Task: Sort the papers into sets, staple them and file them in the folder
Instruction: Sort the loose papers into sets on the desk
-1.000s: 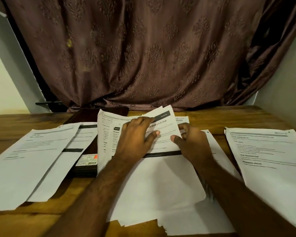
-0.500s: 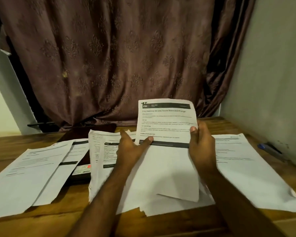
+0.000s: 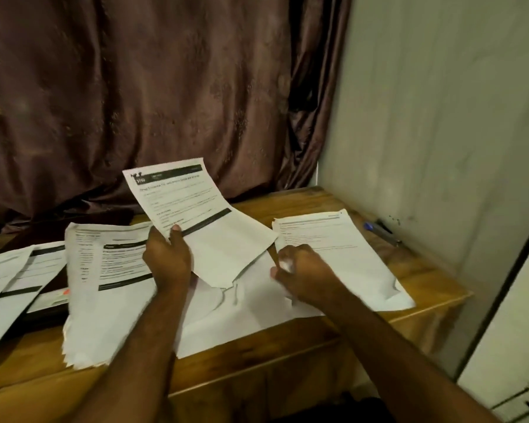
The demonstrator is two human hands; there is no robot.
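A printed sheet (image 3: 196, 215) is pinched by its lower edge in the left hand (image 3: 168, 257), raised above the desk (image 3: 303, 199). The right hand (image 3: 300, 270), fingers curled (whether anything is gripped cannot be told), rests beside the right-hand pile (image 3: 342, 251). The heading should be matched before the sheet is laid squarely on its set.

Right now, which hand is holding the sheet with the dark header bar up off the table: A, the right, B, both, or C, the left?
C: the left hand pinches the raised sheet alone; the right hand is off it, lower, over the papers on the table.
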